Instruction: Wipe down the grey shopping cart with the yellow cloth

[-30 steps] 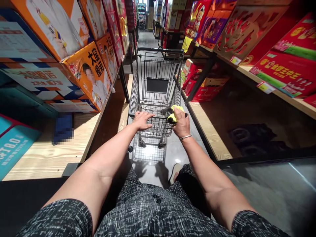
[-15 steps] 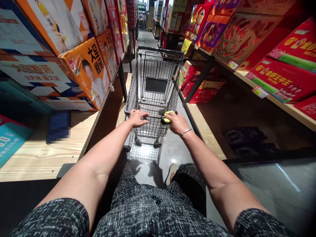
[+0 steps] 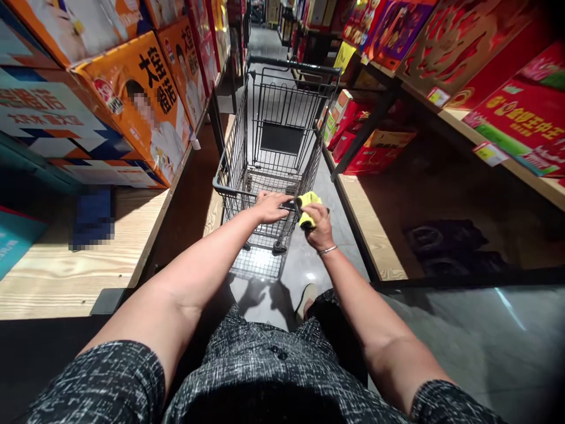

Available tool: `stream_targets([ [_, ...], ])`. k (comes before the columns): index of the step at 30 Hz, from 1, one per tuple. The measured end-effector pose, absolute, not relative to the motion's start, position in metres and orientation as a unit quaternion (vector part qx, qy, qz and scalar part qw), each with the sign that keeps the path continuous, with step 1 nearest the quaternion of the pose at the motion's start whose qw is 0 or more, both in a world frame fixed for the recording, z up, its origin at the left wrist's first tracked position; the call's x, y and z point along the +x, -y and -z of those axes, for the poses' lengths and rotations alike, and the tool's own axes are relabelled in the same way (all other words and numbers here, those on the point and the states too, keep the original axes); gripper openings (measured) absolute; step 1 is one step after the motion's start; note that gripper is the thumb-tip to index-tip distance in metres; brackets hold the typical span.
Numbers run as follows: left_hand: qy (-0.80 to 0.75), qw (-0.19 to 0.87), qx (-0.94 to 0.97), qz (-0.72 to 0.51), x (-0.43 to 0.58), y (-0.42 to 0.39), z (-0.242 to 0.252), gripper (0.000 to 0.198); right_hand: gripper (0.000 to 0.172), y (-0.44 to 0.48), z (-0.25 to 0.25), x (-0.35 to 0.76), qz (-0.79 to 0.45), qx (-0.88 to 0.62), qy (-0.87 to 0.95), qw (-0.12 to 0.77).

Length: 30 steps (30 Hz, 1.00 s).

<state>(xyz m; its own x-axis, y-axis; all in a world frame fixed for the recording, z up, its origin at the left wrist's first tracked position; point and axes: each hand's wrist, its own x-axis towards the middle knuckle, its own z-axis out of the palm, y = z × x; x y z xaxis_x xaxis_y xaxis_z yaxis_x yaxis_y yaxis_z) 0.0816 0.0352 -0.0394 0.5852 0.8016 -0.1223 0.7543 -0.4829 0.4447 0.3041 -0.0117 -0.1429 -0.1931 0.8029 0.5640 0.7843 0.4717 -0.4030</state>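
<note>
One dark blue thing, partly blurred, lies toward nine o'clock in my view, on the left shelf; at ten stands an orange carton. The cart takes up twelve. My left hand lies over its near rim, palm down, fingers stretched out and thumb apart. At that hand's three o'clock, by the rim's right corner, is the yellow-and-black bundle, pinched between the thumb and bent fingers of my right hand; whether it touches the rim, I cannot tell. Between two and three sits a red box. I judge the step in hand to be handling the bundle at that corner; the next move calls for a steady left hand and a firm pinch.
</note>
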Motion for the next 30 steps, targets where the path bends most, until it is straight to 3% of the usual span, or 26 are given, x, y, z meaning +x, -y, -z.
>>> stream_targets([
  [5, -0.475, 0.248, 0.842, -0.059, 0.081, -0.039, 0.043, 0.055, 0.042, 0.034, 0.21, 0.271, -0.053, -0.55, 0.815, 0.177],
  [9, -0.479, 0.251, 0.839, -0.061, 0.08, -0.037, 0.04, 0.057, 0.043, 0.043, 0.246, 0.255, -0.085, -0.554, 0.82, 0.117],
  [13, -0.486, 0.249, 0.835, -0.067, 0.08, -0.034, 0.039, 0.054, 0.042, 0.045, 0.248, 0.261, -0.103, -0.543, 0.829, 0.083],
  [17, -0.489, 0.255, 0.831, -0.071, 0.078, -0.034, 0.039, 0.05, 0.041, 0.028, 0.211, 0.294, -0.074, -0.542, 0.826, 0.14],
  [21, -0.498, 0.261, 0.823, -0.085, 0.075, -0.032, 0.039, 0.044, 0.031, 0.001, 0.164, 0.323, 0.005, -0.537, 0.76, 0.366],
  [24, -0.505, 0.26, 0.818, -0.092, 0.071, -0.031, 0.04, 0.039, 0.02, -0.009, 0.158, 0.313, -0.016, -0.531, 0.693, 0.487],
  [30, -0.511, 0.24, 0.82, -0.095, 0.06, -0.032, 0.045, 0.031, 0.019, 0.01, 0.221, 0.249, -0.235, -0.612, 0.596, 0.464],
])
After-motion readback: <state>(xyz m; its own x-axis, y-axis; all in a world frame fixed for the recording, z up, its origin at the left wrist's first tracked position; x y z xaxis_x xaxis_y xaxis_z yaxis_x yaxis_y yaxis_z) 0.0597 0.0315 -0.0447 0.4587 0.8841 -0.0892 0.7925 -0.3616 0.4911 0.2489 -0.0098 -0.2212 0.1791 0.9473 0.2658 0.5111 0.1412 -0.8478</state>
